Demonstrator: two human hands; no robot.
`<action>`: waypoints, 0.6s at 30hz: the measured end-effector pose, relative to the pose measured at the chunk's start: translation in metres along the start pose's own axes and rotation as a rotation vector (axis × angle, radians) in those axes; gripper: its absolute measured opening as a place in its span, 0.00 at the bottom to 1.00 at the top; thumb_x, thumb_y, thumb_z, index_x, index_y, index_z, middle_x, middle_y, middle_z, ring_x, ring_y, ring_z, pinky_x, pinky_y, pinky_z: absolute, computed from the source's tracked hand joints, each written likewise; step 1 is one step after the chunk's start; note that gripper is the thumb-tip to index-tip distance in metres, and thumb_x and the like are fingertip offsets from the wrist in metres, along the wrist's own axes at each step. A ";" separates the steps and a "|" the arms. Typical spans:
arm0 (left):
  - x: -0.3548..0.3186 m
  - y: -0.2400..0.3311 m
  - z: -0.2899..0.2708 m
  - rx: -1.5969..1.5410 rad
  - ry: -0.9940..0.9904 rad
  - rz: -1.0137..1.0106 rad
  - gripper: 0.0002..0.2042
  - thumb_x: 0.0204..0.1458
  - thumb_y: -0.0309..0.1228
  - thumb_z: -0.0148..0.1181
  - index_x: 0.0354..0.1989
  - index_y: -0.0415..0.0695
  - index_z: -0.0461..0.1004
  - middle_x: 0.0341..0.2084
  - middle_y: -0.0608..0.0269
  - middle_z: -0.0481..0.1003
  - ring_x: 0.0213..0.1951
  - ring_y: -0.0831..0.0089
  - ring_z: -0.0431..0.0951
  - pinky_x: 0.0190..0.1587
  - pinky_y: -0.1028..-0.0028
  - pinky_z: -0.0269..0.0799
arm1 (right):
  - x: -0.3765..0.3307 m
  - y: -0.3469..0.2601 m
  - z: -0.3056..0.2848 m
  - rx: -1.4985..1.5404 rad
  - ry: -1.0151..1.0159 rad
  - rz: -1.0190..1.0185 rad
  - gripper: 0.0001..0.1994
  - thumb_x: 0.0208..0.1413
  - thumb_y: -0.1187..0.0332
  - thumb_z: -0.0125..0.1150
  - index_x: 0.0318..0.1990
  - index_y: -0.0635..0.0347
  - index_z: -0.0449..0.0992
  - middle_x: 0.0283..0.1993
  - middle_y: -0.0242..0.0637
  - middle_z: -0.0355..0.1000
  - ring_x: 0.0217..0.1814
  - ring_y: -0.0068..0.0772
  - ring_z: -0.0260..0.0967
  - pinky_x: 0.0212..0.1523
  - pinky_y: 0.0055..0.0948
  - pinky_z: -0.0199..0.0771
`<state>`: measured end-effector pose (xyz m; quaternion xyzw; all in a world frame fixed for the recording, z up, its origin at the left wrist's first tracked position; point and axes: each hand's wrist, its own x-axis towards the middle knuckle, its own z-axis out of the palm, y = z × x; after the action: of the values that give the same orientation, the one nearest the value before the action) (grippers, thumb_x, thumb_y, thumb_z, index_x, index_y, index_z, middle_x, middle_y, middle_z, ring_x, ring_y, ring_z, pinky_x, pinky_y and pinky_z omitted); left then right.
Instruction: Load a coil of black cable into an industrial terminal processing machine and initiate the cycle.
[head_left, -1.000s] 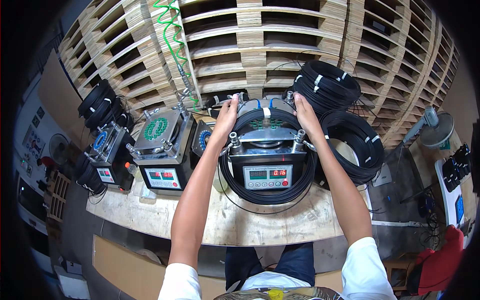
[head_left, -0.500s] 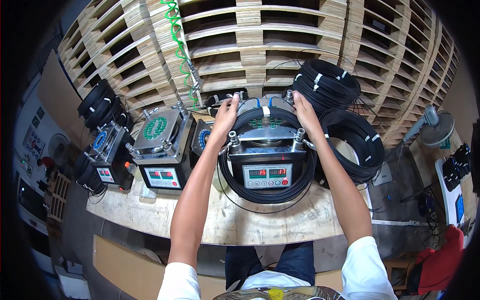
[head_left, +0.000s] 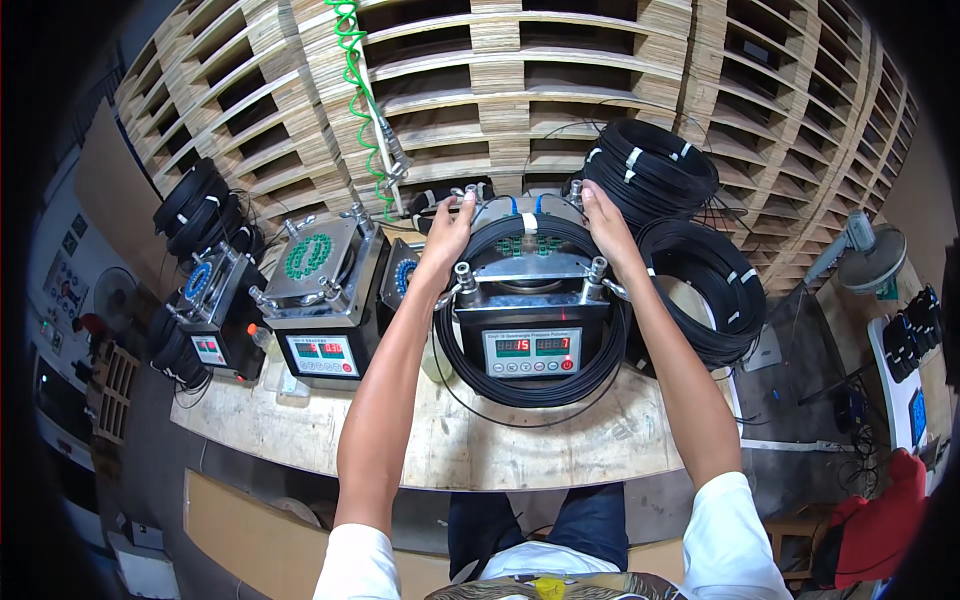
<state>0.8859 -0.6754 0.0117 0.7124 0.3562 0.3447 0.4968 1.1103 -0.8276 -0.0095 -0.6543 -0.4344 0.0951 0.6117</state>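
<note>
A metal polishing machine [head_left: 535,296] with a red digital display stands in front of me. A black cable coil [head_left: 530,393] hangs round it, its top arching over the plate, with a white tie there. Green connector holders and blue-tipped cables show on the plate. My left hand [head_left: 447,238] is at the far left corner post [head_left: 470,192], its thumb beside the knob. My right hand [head_left: 608,228] is at the far right corner post [head_left: 577,190]. The fingers of both hands look curled on the outer side of the posts. What they grip there is mostly hidden.
Two more polishing machines [head_left: 318,300] [head_left: 212,310] stand to the left on the wooden bench [head_left: 400,445]. Thick black cable coils [head_left: 655,170] [head_left: 715,290] are piled at the right. A green spiral air hose [head_left: 352,70] hangs before stacked pallets [head_left: 580,55]. A fan [head_left: 870,258] stands farther right.
The red digits on the machine displays have changed. Both hands stay at the far corner posts with barely any movement, and the whole view has shifted slightly.
</note>
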 end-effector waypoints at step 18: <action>-0.020 0.028 0.002 -0.144 -0.086 -0.114 0.41 0.64 0.63 0.37 0.65 0.32 0.63 0.56 0.49 0.71 0.55 0.64 0.70 0.60 0.67 0.62 | 0.002 0.007 -0.004 0.002 0.040 0.078 0.30 0.70 0.49 0.46 0.70 0.60 0.59 0.42 0.31 0.67 0.40 0.22 0.63 0.47 0.24 0.68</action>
<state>0.8818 -0.7005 0.0347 0.6677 0.3488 0.3096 0.5803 1.1172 -0.8284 -0.0138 -0.6718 -0.3963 0.1061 0.6168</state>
